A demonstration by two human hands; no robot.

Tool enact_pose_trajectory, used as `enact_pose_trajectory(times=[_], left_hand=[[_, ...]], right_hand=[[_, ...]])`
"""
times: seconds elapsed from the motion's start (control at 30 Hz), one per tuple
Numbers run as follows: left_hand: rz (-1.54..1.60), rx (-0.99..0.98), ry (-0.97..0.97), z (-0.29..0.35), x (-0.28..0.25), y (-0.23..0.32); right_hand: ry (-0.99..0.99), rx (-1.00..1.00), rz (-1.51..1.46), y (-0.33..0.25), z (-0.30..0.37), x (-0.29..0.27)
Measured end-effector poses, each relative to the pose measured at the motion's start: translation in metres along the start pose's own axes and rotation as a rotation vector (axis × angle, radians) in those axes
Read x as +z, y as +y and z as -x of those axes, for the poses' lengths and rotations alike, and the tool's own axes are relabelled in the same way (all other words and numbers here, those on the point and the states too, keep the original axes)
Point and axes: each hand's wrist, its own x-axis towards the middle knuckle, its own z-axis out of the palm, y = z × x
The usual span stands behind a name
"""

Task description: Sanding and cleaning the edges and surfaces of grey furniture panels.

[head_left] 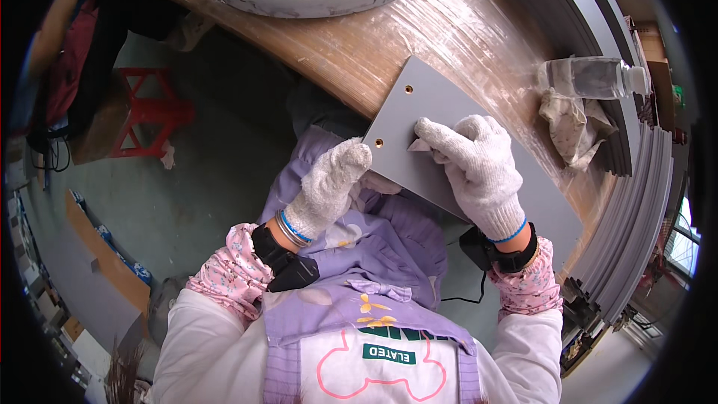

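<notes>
A long flat grey panel [395, 116] lies slantwise on the table and juts over its near edge. Two brass-rimmed holes show close to its left end. My left hand [329, 183], in a white knitted glove, is closed on the panel's near left edge, thumb at the top and the other fingers partly hidden beneath. Over the panel, my gloved right hand [475, 164] pinches a small pale pointed flat piece [419, 146] against the surface. Most of that piece is covered by the fingers, so its kind is unclear.
Beyond the panel stands a round white tub lid [314, 4] with a yellow-edged scraper-like piece on it. A clear bottle [591, 78] and a crumpled cloth [574, 129] rest at right, beside stacked grey panels [624, 217]. A red stool [149, 112] is on the floor at left.
</notes>
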Motion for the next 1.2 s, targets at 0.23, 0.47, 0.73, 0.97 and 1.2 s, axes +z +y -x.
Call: enact_pose_trajectory(times=[0.23,0.47,0.73,0.97,1.2], left_hand=[[0.008,0.007,-0.040,-0.001,0.001,0.002],[-0.036,-0.006,-0.034,0.000,0.000,0.002],[0.005,0.001,-0.024,0.000,-0.004,-0.003],[0.116,-0.023,-0.125,-0.001,0.013,0.020],[0.176,-0.021,-0.184,0.001,0.020,0.030]], right_hand=[[0.046,0.000,0.018,-0.001,0.000,0.001],[0.037,0.021,0.031,-0.004,0.000,0.002],[0.028,-0.009,0.015,-0.003,-0.002,0.002],[0.013,0.004,-0.014,0.000,-0.001,0.002],[0.007,0.010,0.004,-0.002,-0.002,-0.001]])
